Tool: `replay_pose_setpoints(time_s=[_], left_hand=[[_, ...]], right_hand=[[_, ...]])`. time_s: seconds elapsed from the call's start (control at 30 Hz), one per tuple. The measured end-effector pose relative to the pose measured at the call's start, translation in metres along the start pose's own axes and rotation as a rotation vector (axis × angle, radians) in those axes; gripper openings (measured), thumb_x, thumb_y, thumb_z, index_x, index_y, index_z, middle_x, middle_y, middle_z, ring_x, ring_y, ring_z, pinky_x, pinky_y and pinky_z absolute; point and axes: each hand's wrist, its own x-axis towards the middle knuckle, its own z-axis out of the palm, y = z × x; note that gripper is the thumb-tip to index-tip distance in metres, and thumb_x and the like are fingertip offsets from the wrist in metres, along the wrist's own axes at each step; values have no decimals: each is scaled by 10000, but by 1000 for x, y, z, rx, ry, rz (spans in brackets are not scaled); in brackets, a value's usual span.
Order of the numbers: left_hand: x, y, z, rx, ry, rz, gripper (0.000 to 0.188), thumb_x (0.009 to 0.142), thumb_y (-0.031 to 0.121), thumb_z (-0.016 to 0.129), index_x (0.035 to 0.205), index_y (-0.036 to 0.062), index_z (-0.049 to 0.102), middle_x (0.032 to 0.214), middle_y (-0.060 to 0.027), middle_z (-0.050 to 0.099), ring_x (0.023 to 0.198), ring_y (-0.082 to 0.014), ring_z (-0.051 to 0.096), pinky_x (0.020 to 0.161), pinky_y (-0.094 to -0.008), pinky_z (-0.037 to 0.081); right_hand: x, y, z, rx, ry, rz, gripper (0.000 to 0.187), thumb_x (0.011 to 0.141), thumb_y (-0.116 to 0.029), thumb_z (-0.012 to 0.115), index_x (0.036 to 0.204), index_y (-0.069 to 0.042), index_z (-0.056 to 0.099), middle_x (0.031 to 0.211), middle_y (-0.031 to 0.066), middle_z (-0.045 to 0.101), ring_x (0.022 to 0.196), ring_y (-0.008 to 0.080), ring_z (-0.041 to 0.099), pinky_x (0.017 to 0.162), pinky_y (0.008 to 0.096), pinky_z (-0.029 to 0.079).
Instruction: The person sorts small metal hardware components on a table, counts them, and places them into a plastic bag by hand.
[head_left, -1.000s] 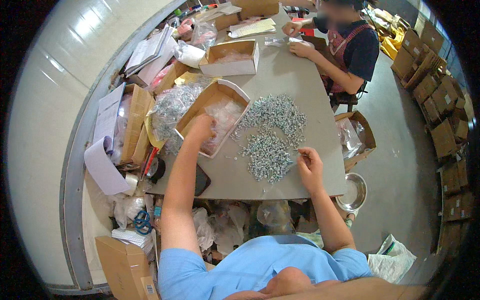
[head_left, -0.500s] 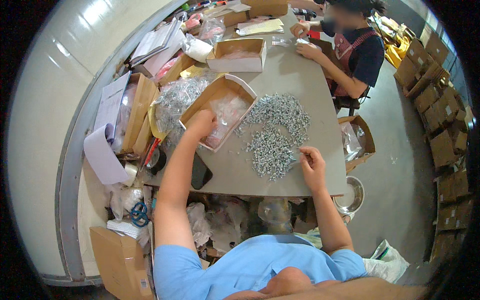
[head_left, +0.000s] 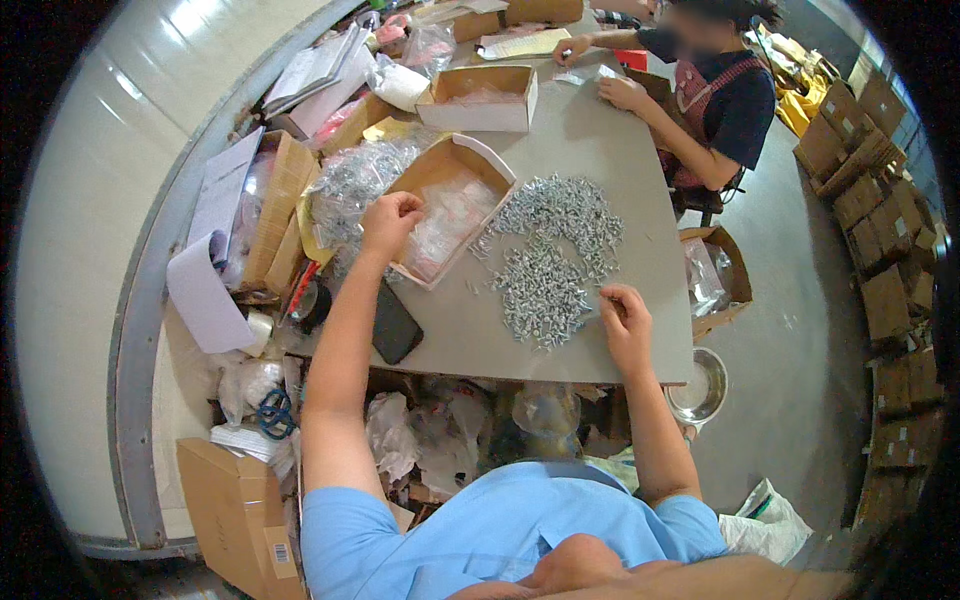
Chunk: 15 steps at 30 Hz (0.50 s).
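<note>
On the grey table lies a heap of small silvery screws. My right hand is at the heap's right edge, thumb and fingertips pinched together. Left of the screws stands an open cardboard box with small clear plastic bags inside. My left hand hovers at this box's left wall, its fingers closed in a pinch. Whatever either hand holds is too small to make out. A dark phone lies by my left forearm.
Clear bags of metal parts crowd the left side, beside cartons and papers. Another white-sided box stands farther back. Across the table's right side sits a co-worker. A metal bowl is beyond the right edge.
My left hand has come up out of the bags toward the box's left wall. My right hand stays beside the screws. The co-worker's one arm now reaches out over the table.
</note>
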Motion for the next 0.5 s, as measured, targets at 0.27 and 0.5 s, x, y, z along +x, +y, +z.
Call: replay_pose_setpoints(time_s=[0.27, 0.5], left_hand=[[-122, 64, 2, -195, 65, 168, 167, 835, 120, 649, 919, -18, 688, 681, -59, 625, 620, -125, 566, 581, -262, 445], [-267, 37, 56, -680, -250, -409, 108, 836, 115, 680, 799, 17, 654, 682, 24, 607, 623, -51, 530, 574, -213, 430]], right_hand=[[-40, -35, -18, -577, -344, -40, 283, 773, -33, 604, 1055, -15, 597, 1083, 152, 540, 957, 321, 531, 867, 389, 442], [-36, -33, 32, -618, -449, -165, 505, 738, -100, 669, 1218, -31, 527, 1184, 164, 486, 1101, 349, 453, 958, 416, 390]])
